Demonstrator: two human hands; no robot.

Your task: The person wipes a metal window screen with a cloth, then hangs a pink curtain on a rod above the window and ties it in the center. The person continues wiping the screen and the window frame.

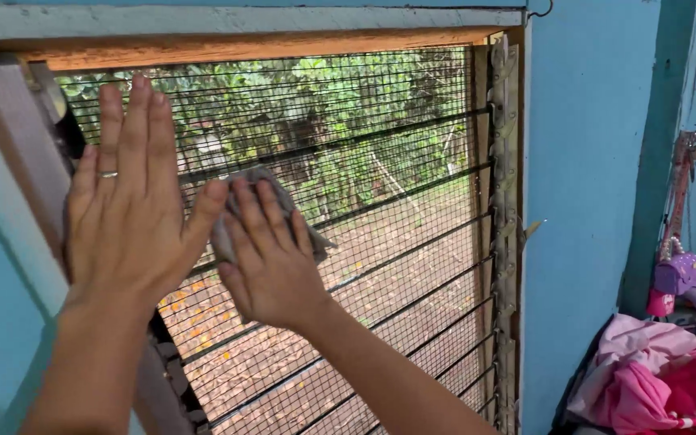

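Against the window's wire mesh (412,242), the right hand (271,270) presses a grey cloth (271,189) — fingers flat, seemingly not clenched — while the left hand (126,209) rests open, touching the mesh.

grey cloth (271,211), black mesh screen (396,242), blue wall (590,201), pink clothes (646,379)
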